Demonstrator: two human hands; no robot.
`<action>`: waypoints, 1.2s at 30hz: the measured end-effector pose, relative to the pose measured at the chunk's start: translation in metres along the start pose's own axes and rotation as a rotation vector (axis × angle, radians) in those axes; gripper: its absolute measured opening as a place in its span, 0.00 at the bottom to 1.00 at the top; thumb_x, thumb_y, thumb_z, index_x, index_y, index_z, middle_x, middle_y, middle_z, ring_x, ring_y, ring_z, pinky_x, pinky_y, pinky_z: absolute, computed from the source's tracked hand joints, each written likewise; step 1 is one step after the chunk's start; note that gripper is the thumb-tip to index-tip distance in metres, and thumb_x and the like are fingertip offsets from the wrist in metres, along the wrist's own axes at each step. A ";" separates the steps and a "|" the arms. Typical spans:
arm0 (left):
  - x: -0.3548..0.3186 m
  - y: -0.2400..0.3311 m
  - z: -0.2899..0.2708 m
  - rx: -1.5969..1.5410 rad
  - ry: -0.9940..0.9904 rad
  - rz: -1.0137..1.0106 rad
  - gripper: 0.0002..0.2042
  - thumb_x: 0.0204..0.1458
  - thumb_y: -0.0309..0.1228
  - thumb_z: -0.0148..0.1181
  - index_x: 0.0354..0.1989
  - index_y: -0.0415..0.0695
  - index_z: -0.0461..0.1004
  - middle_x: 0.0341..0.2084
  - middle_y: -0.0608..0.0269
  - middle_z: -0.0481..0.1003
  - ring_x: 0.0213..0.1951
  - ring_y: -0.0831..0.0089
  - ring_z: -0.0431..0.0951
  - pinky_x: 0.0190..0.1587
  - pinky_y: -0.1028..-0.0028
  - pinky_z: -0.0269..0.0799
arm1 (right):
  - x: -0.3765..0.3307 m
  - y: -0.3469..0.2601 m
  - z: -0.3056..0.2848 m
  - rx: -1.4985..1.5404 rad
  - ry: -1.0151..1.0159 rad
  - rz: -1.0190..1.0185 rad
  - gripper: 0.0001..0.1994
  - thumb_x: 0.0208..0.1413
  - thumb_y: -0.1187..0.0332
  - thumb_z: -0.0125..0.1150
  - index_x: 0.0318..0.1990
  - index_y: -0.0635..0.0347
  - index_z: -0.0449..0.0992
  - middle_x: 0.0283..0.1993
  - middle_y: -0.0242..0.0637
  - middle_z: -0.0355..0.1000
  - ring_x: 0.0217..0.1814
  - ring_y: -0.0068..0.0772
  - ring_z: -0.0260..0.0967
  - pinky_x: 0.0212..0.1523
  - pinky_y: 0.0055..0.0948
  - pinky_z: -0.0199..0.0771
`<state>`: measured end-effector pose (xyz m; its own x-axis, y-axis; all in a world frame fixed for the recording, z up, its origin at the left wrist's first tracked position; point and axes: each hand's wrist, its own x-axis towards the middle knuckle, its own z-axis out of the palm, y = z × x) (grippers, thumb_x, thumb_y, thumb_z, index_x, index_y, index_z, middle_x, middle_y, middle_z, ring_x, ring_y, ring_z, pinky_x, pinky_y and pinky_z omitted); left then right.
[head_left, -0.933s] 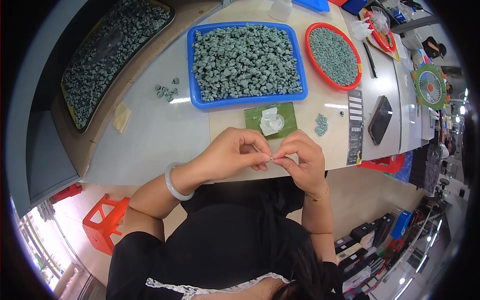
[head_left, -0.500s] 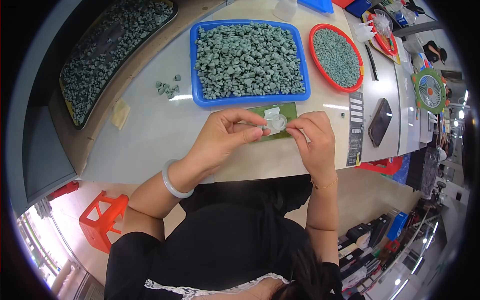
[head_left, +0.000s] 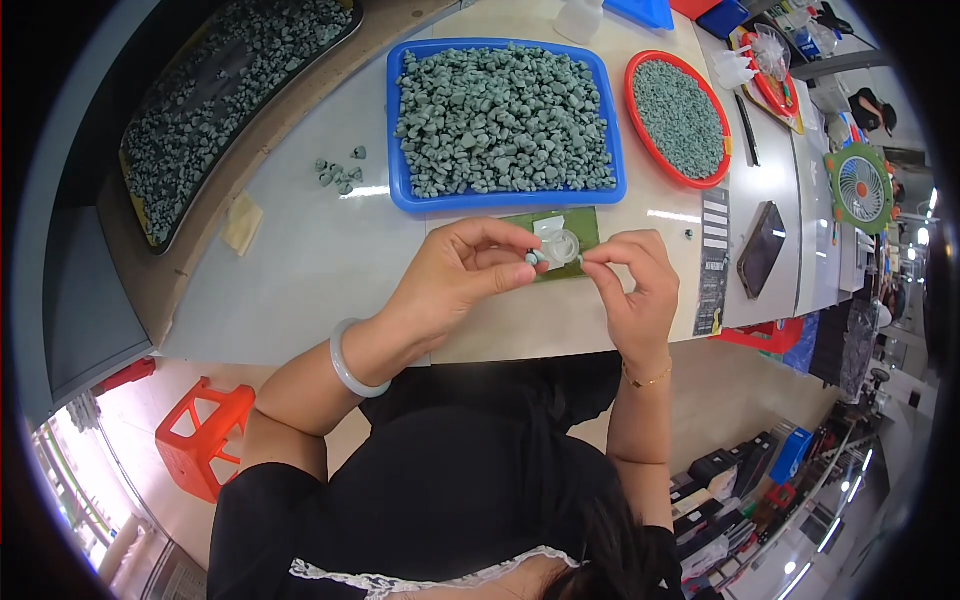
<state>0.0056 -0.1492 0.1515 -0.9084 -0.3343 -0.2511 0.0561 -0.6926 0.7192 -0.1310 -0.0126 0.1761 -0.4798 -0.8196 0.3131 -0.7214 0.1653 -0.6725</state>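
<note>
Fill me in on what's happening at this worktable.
A person is working with bare hands above a green mat. The left hand pinches a small grey-green stone; the right hand pinches a tiny piece, too small to identify, near a clear round dish. Beyond, a blue tray is heaped with stones, beside a round red tray of smaller ones.

Red stool [head_left: 186, 462] lower left; green-framed fan [head_left: 860, 187] far right.
</note>
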 end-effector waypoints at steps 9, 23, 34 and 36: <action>-0.002 -0.004 0.003 0.047 -0.047 -0.097 0.09 0.42 0.18 0.59 0.34 0.38 0.70 0.32 0.60 0.73 0.36 0.75 0.75 0.41 0.78 0.71 | -0.012 -0.014 0.017 0.201 0.110 -0.101 0.05 0.40 0.76 0.63 0.25 0.62 0.72 0.28 0.33 0.65 0.31 0.30 0.60 0.34 0.24 0.60; -0.006 0.000 0.004 0.096 -0.056 -0.107 0.08 0.42 0.19 0.60 0.32 0.36 0.71 0.29 0.59 0.74 0.33 0.75 0.75 0.39 0.77 0.72 | -0.011 -0.015 0.019 -0.010 0.149 -0.307 0.09 0.33 0.76 0.63 0.27 0.55 0.74 0.27 0.29 0.64 0.30 0.32 0.59 0.30 0.27 0.61; -0.004 0.003 0.027 0.232 -0.093 -0.040 0.06 0.42 0.20 0.59 0.31 0.36 0.71 0.30 0.60 0.73 0.34 0.76 0.74 0.38 0.79 0.70 | -0.042 0.016 0.000 0.228 0.228 -0.109 0.15 0.44 0.73 0.58 0.42 0.60 0.65 0.38 0.38 0.65 0.39 0.35 0.60 0.44 0.30 0.59; -0.005 0.012 0.028 0.302 -0.054 0.037 0.06 0.42 0.20 0.59 0.30 0.37 0.71 0.30 0.61 0.73 0.34 0.77 0.73 0.38 0.79 0.70 | -0.050 0.033 -0.019 0.014 0.324 0.105 0.17 0.47 0.71 0.54 0.46 0.64 0.62 0.45 0.40 0.62 0.47 0.34 0.58 0.49 0.31 0.56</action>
<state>-0.0012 -0.1382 0.1798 -0.9291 -0.3158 -0.1925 -0.0289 -0.4570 0.8890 -0.1407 0.0450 0.1509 -0.6866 -0.5813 0.4365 -0.6535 0.2304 -0.7211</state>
